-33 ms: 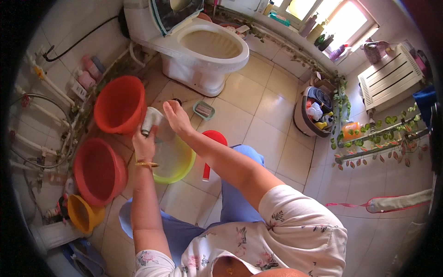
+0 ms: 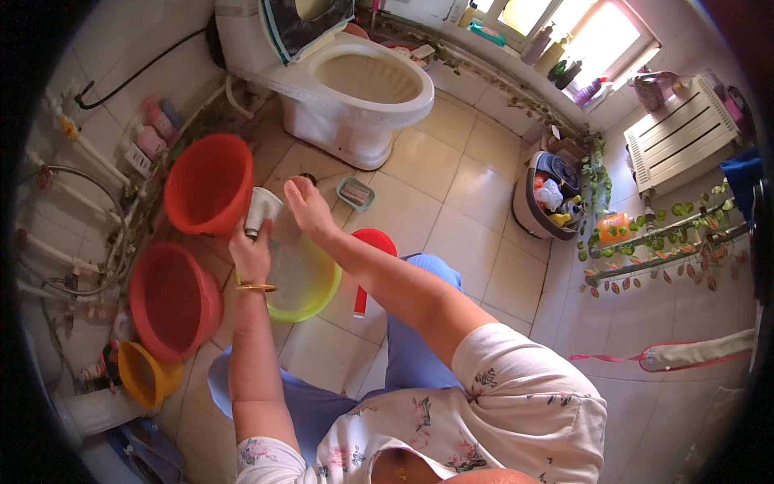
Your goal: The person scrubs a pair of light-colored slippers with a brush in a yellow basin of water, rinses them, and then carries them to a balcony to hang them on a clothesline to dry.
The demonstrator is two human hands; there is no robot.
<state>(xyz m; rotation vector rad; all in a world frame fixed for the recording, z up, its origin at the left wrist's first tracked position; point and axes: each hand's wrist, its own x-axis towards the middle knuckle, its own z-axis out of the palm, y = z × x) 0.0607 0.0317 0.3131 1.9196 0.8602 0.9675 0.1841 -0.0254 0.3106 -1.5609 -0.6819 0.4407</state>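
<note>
My left hand (image 2: 251, 252), with a gold bangle at the wrist, grips a white cloth-like item (image 2: 264, 208) with a dark green end. Beside it my right hand (image 2: 310, 211) is closed, its fingers pressed together; whatever they hold is hidden. Both hands are over a yellow-green basin (image 2: 329, 292) of cloudy water. A dark round object (image 2: 309, 177) shows just past my right fingertips. On the tiles beyond lies a pale green soap dish (image 2: 355, 194) with a bar in it.
To the left stand an orange-red basin (image 2: 208, 185), a pinkish-red basin (image 2: 175, 300) and a yellow basin (image 2: 150, 373). A red handled item (image 2: 376, 239) lies near my knee. Ahead is a toilet (image 2: 347, 121); a filled bin (image 2: 528, 202) stands right.
The white item has shifted slightly in my left hand and looks more upright. My right hand has barely moved.
</note>
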